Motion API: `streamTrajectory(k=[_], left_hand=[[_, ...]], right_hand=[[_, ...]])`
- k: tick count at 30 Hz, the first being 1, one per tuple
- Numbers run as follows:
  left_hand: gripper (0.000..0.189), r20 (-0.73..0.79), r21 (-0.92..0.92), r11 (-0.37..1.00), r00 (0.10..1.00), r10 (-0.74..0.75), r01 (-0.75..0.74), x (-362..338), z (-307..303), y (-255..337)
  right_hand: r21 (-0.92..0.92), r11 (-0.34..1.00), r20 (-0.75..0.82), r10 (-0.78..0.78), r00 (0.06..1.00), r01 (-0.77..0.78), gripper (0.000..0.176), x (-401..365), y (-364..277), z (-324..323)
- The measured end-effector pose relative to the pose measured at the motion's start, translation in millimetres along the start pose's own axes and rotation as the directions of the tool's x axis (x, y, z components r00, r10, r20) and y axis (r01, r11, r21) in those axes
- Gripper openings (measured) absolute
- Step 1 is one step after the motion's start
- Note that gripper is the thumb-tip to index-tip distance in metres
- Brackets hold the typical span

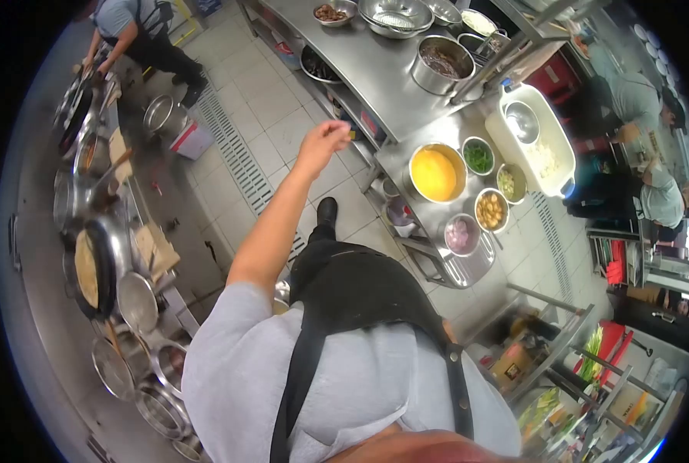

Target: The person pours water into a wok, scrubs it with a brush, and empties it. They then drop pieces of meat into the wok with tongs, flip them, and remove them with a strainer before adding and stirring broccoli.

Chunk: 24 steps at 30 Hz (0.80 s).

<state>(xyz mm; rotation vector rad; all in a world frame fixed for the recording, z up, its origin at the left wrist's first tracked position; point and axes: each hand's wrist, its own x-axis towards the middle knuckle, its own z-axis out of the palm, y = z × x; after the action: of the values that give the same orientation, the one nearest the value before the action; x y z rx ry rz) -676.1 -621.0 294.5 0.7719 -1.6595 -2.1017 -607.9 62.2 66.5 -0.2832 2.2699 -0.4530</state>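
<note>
My left hand (325, 147) is stretched forward over the floor beside the steel counter (406, 127). Its fingers are curled together in a pinch, and whatever lies between them is too small to make out. To its right on the counter stands a steel pot of yellow liquid (435, 174) that looks like beaten egg. Around that pot are small steel containers of chopped greens (478, 157), yellow-brown chunks (489, 209), pale chopped pieces (508, 183) and pinkish pieces (461, 234). My right hand does not show; my body hides that side.
Left runs a stove line with a wok holding a pale flat pancake (87, 268), strainers (137, 302) and pots. A white tub (566, 158) holds a steel bowl. A floor drain (236, 154) crosses the tiles. One co-worker (140, 35) is upper left; other people work at right.
</note>
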Motion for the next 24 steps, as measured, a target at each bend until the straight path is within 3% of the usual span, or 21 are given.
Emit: streamTrajectory(k=[2,3,4,5,7,8,9,11,12,13,14,17,19,20,22,24], left_hand=[[0.030,0.017,-0.056,0.998,0.999,-0.028,0.028,75.6,-21.4,9.1],[0.030,-0.009,-0.085,0.996,1.000,-0.022,0.021,114.1,-30.2,12.4],[0.030,-0.033,-0.114,0.993,0.999,-0.019,0.015,150.9,-37.3,14.8],[0.032,-0.059,-0.066,0.997,0.998,0.029,-0.033,184.3,-43.9,22.9],[0.035,-0.055,-0.156,0.988,0.998,0.003,-0.011,251.1,-57.2,34.6],[0.035,-0.079,-0.110,0.994,0.997,-0.026,0.017,283.4,-62.6,44.6],[0.039,-0.054,-0.194,0.981,0.999,-0.008,-0.003,325.6,-73.7,29.8],[0.045,-0.160,-0.268,0.963,0.986,-0.058,0.013,378.0,-79.9,29.7],[0.045,-0.150,-0.012,0.997,0.986,0.071,-0.074,407.1,-89.4,16.7],[0.045,-0.126,0.112,0.986,0.983,0.135,-0.121,426.4,-91.1,12.2],[0.045,-0.102,0.231,0.958,0.975,0.199,-0.171,440.5,-90.5,13.9],[0.038,-0.181,0.290,0.957,0.981,0.066,-0.011,462.4,-93.3,9.4],[0.033,-0.224,0.081,0.996,0.975,-0.016,0.035,470.4,-98.0,-2.1],[0.031,-0.237,0.013,0.999,0.970,-0.047,0.052,478.1,-103.6,-15.2],[0.026,-0.181,0.111,0.991,0.979,0.095,-0.076,470.1,-116.9,-39.6],[0.023,-0.170,0.083,0.989,0.977,0.132,-0.119,440.7,-125.4,-51.0]], right_hand=[[0.105,0.982,0.038,0.151,0.988,-0.154,0.031,-19.3,-137.3,-47.6],[0.186,0.939,0.086,0.278,0.957,-0.290,0.030,-20.6,-176.6,-63.1],[0.364,0.901,0.210,0.166,0.964,-0.235,0.035,10.5,-135.9,-38.3],[0.376,0.890,0.207,0.190,0.960,-0.257,0.035,8.3,-159.6,-43.3],[0.650,0.656,0.133,0.399,0.907,-0.384,0.042,7.7,-220.9,-64.7],[0.663,0.635,0.131,0.422,0.897,-0.396,0.042,5.5,-232.5,-66.1],[0.697,0.599,0.113,0.450,0.886,-0.394,0.045,2.2,-236.3,-69.1],[0.738,0.545,0.097,0.497,0.862,-0.398,0.047,-10.3,-249.6,-70.1],[0.750,0.509,0.092,0.551,0.829,-0.422,0.046,-22.1,-258.4,-74.4],[0.761,0.478,0.084,0.598,0.797,-0.439,0.044,-28.2,-264.6,-78.4],[0.774,0.461,0.064,0.624,0.779,-0.433,0.044,-35.5,-269.6,-79.6],[0.755,0.446,0.056,0.687,0.724,-0.481,0.044,-51.7,-271.4,-74.2],[0.771,0.436,0.066,0.671,0.739,-0.465,0.044,-54.1,-275.1,-69.8],[0.731,0.493,0.040,0.659,0.751,-0.471,0.044,-54.7,-284.4,-72.9],[0.694,0.535,0.030,0.648,0.761,-0.482,0.044,-46.0,-288.5,-73.9],[0.812,0.416,0.050,0.650,0.758,-0.410,0.042,-35.7,-267.2,-70.2]])
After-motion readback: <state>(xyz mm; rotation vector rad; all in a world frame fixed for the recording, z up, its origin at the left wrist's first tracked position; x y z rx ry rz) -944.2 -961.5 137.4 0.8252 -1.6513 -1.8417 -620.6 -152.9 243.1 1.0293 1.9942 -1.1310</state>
